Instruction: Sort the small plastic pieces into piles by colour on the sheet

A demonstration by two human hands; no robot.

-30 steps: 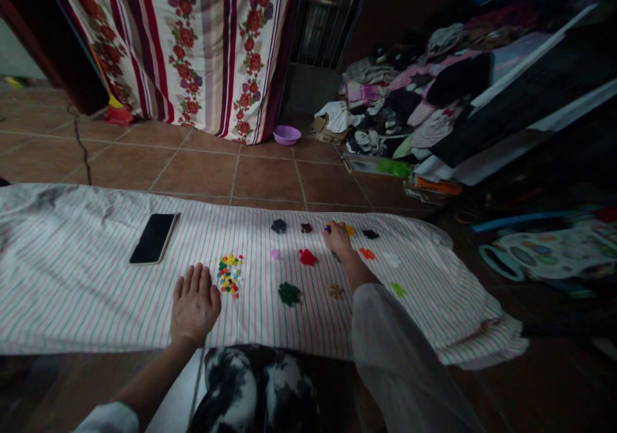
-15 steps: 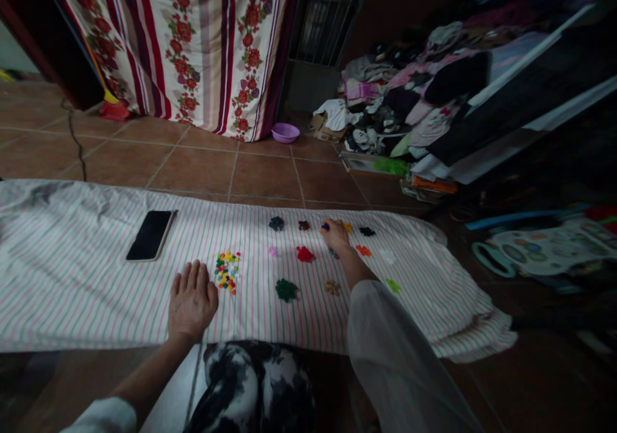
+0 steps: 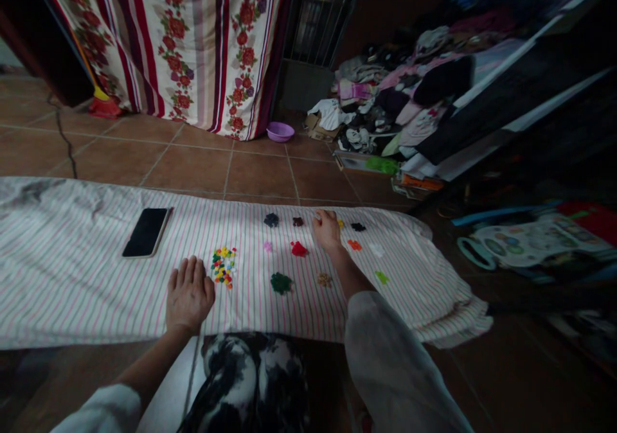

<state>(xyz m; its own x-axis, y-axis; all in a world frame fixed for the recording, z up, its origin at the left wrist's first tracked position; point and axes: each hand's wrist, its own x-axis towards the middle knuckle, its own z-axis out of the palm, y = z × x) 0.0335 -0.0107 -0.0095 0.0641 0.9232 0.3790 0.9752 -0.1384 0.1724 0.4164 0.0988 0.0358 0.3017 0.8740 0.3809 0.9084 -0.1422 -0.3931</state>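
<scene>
The left hand [image 3: 190, 295], left of the frame's centre, lies palm down with fingers stretched out, just beside a mixed-colour pile [image 3: 223, 267] of small pieces. Well apart from it, right of centre, the right hand [image 3: 326, 229] has its fingers curled; whether they grip anything cannot be told. Near it sit a brown pile [image 3: 297, 221], a red pile [image 3: 299, 248] and a partly hidden yellow pile [image 3: 340, 223]. Below, toward lower centre, are a dark green pile [image 3: 281, 283] and a tan pile [image 3: 324, 280]. A phone [image 3: 145, 232] rests farther left on the striped, cloth-covered tabletop [image 3: 72, 279]. A purple basin [image 3: 280, 132] stands on the floor at upper centre.
</scene>
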